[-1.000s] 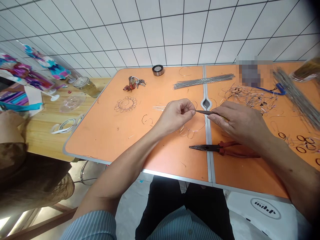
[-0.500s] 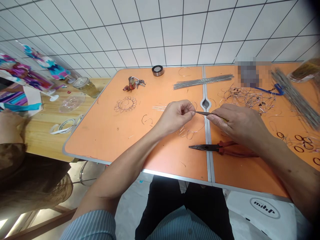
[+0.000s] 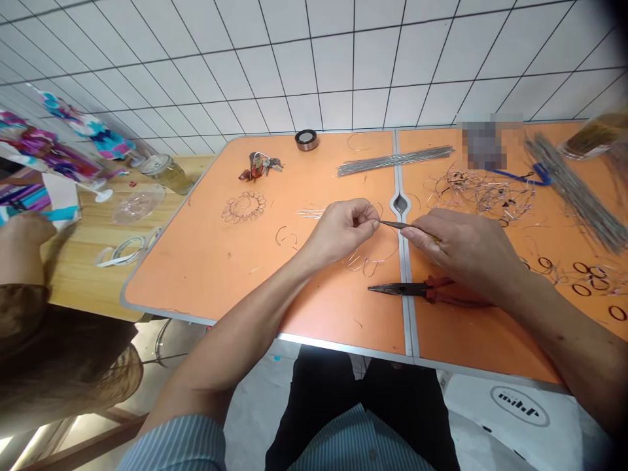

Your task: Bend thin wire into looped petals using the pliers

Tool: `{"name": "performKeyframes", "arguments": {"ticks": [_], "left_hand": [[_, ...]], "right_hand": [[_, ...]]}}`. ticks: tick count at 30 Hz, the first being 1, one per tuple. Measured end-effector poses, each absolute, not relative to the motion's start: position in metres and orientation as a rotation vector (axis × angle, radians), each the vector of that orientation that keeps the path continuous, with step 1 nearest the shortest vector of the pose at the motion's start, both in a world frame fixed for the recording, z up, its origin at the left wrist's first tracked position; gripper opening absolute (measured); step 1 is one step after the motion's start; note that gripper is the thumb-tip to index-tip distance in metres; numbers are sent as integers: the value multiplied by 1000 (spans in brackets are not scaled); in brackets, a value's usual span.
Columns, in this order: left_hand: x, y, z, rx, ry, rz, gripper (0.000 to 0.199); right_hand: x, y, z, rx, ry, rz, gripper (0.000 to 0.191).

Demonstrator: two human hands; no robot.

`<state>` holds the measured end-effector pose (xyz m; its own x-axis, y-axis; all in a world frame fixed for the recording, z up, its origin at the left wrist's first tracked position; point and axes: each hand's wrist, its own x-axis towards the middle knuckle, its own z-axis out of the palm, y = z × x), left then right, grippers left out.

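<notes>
Above the middle of the orange table [image 3: 314, 307], my left hand [image 3: 349, 226] pinches a thin looped wire [image 3: 394, 252] that hangs below the fingers. My right hand [image 3: 449, 245] is closed round slim tweezers [image 3: 395, 224], whose dark tip reaches the left fingertips. Where the tip meets the wire is too small to tell. Red-handled pliers [image 3: 426, 290] lie just below the right hand. Short straight wires [image 3: 310, 213] lie left of the left hand, and a flower-shaped wire ring [image 3: 244, 207] sits farther left.
Behind are black tape [image 3: 307, 139], keys [image 3: 260, 167] and a wire bundle [image 3: 395, 161]. Tangled wires [image 3: 483, 193], dark rings [image 3: 581, 289], another bundle [image 3: 579, 190] and a jar [image 3: 596, 135] are at right. Another person's hand [image 3: 27, 229] is over the wooden table [image 3: 88, 281] at far left.
The view has shifted slightly, moving the table items a little to the left in the picture. Both hands keep nearly the same pose, with the tweezers still at the left fingertips.
</notes>
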<state>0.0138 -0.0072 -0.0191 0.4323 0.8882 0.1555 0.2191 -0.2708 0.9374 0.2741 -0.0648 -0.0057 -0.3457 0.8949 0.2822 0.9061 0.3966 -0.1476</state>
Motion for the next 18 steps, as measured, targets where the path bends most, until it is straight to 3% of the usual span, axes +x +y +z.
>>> {"name": "performKeyframes", "arguments": {"ticks": [8, 13, 18], "left_hand": [[9, -5, -13, 1607, 953, 877, 4], [5, -4, -8, 1416, 917, 889, 10], [6, -3, -8, 1312, 892, 878, 33]], "right_hand": [[294, -54, -6, -1568, -2302, 81, 51], [313, -49, -18, -1519, -2587, 15, 47], [301, -53, -15, -1444, -2446, 227, 40]]}}
